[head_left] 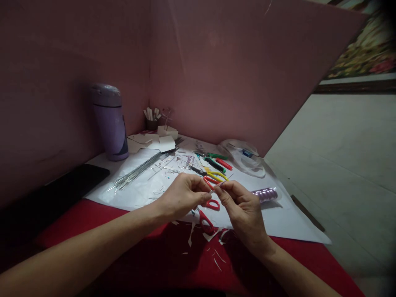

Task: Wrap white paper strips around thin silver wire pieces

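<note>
A broad white paper sheet (pixel 291 220) spans the middle of the frame. Over it, just below centre, the left hand (pixel 184 194) and right hand (pixel 244 208), both with fingers curled, pinch a thin, pale, wire-like strip (pixel 212 191) between thumb and fingertips.

In dim light, 2 dull pink walls (pixel 232 78) meet in a corner behind a red-covered table (pixel 315 260), with a pale wall (pixel 346 140) and framed picture (pixel 365 57) at right.
</note>
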`<state>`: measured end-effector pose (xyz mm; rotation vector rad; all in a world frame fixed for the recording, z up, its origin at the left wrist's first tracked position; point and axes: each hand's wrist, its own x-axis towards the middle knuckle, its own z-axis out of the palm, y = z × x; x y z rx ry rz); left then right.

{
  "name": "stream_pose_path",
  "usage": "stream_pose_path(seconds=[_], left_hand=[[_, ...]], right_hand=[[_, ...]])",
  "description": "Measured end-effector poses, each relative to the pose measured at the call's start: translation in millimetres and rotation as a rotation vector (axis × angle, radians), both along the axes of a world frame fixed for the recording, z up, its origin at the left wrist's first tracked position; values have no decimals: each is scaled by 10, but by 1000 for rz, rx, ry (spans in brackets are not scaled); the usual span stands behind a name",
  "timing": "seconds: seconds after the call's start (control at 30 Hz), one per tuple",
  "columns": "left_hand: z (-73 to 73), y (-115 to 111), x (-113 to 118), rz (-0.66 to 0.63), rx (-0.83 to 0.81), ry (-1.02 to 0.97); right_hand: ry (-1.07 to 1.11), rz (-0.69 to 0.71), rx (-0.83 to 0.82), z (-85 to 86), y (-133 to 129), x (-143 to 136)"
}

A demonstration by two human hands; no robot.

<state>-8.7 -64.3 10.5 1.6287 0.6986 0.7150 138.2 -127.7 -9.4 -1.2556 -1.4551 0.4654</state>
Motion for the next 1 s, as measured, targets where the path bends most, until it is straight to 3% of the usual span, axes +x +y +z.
stream_pose_path(seconds=[0.2, 0.47, 1.0], left_hand=[[-24, -21, -9, 7, 135, 16], [59, -33, 4, -38, -32, -5], [35, -22, -3, -16, -86, -3]], right_hand=[[-36, -6, 24, -12, 6, 16], [-76, -18, 31, -8, -22, 24], [-76, 18, 15, 0, -17, 19]])
